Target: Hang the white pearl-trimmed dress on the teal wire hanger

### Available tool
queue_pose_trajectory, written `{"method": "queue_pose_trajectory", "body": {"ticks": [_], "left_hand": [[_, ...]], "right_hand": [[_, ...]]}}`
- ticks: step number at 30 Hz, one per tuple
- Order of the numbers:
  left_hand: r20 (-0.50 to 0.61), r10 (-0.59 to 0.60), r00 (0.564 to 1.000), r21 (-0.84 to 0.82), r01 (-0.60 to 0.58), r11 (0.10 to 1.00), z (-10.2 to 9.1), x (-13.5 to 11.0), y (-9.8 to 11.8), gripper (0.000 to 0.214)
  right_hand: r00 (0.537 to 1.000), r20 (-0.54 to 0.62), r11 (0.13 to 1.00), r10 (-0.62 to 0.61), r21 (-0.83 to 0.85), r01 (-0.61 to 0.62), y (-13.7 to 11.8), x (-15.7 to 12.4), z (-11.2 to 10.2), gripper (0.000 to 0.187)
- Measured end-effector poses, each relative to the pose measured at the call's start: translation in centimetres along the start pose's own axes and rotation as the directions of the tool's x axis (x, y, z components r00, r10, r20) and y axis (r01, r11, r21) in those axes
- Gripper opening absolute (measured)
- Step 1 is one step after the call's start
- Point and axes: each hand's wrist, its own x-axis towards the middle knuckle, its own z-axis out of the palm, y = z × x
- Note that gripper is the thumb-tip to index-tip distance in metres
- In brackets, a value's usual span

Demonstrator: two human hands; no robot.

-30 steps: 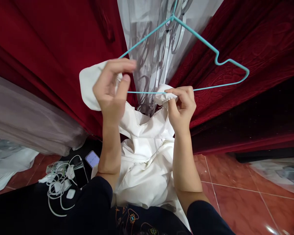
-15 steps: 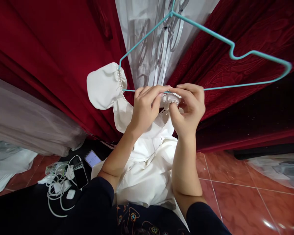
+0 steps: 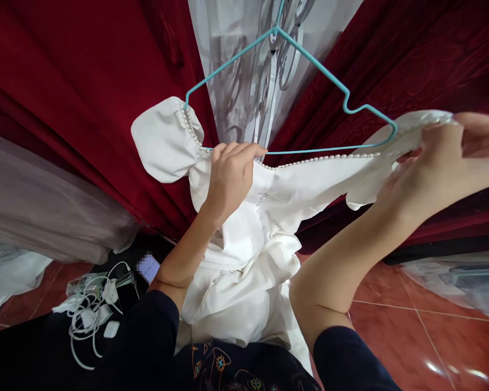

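A white dress [image 3: 244, 239] with a pearl-beaded neckline hangs in front of me on a turquoise hanger [image 3: 309, 58]. Its left puff sleeve [image 3: 161, 142] is over the hanger's left end. My left hand [image 3: 232, 176] is closed around the neckline and the hanger's bottom bar near the middle. Out to the right, my right hand [image 3: 440, 155] grips the dress's other sleeve [image 3: 364, 182], stretching the beaded edge along the bar. That sleeve reaches the hanger's right end; how far it covers the tip is partly hidden by my hand.
Dark red curtains [image 3: 85, 81] hang on both sides of a white metal frame [image 3: 264, 98]. At lower left, tangled white cables [image 3: 85, 320], a phone [image 3: 149, 267] and a small white case [image 3: 111, 329] lie on a black surface. Reddish floor tiles [image 3: 391, 336] show at right.
My right hand has moved from the middle far to the right, pulling the neckline and sleeve out to the hanger's right end. My left hand stays near the middle of the bar.
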Motion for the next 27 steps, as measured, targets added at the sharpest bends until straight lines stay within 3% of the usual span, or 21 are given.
{"method": "queue_pose_trajectory", "body": {"ticks": [3, 7, 9, 13, 16, 18, 21, 23, 25, 27], "left_hand": [[0.029, -0.002, 1.0, 0.038, 0.001, 0.999, -0.1, 0.0, 0.0, 0.036], [0.036, -0.012, 0.999, 0.084, 0.009, 0.996, -0.1, -0.1, -0.2, 0.036], [0.024, -0.011, 1.0, 0.085, 0.009, 0.996, 0.0, -0.2, -0.3, 0.035], [-0.028, 0.041, 0.999, -0.009, -0.041, 0.999, 0.3, -0.3, -0.5, 0.035], [-0.021, 0.04, 0.999, -0.037, -0.041, 0.998, 0.4, -0.3, -0.5, 0.036], [-0.009, 0.007, 1.0, -0.026, -0.007, 1.0, 0.6, -0.5, -0.6, 0.035], [-0.009, -0.003, 1.0, -0.052, 0.003, 0.999, 1.1, -0.9, -0.7, 0.032], [-0.05, 0.058, 0.997, -0.107, -0.063, 0.992, 1.3, -1.2, -0.7, 0.031], [-0.151, 0.116, 0.982, -0.197, -0.145, 0.97, 1.0, -1.3, -0.6, 0.029], [-0.301, 0.098, 0.949, -0.262, -0.181, 0.948, 0.2, -1.0, -0.9, 0.025]], "right_hand": [[1.0, -0.014, 0.999, -0.019, -0.037, 0.019, 0.3, 1.8, 2.1, 0.025], [0.998, 0.001, 0.993, -0.06, -0.099, 0.059, 0.5, 2.6, 3.0, 0.027], [0.99, -0.041, 0.986, -0.138, -0.105, 0.133, -0.5, 1.7, 3.1, 0.028], [0.929, -0.273, 0.968, -0.251, -0.046, 0.248, -2.5, -2.4, 4.5, 0.027], [0.991, 0.066, 0.992, -0.119, -0.023, 0.121, -1.0, -5.7, 6.4, 0.016], [0.969, 0.245, 0.99, -0.041, -0.119, 0.072, 1.2, -7.3, 7.6, 0.02], [0.979, 0.168, 0.97, -0.12, -0.189, 0.151, 4.2, -8.7, 8.6, 0.026], [0.976, 0.117, 0.966, -0.184, -0.163, 0.202, 5.1, -9.0, 8.7, 0.028], [0.971, 0.129, 0.969, -0.2, -0.12, 0.216, 5.1, -8.8, 8.6, 0.03], [0.97, 0.126, 0.972, -0.207, -0.089, 0.218, 4.9, -8.5, 8.5, 0.031]]}}
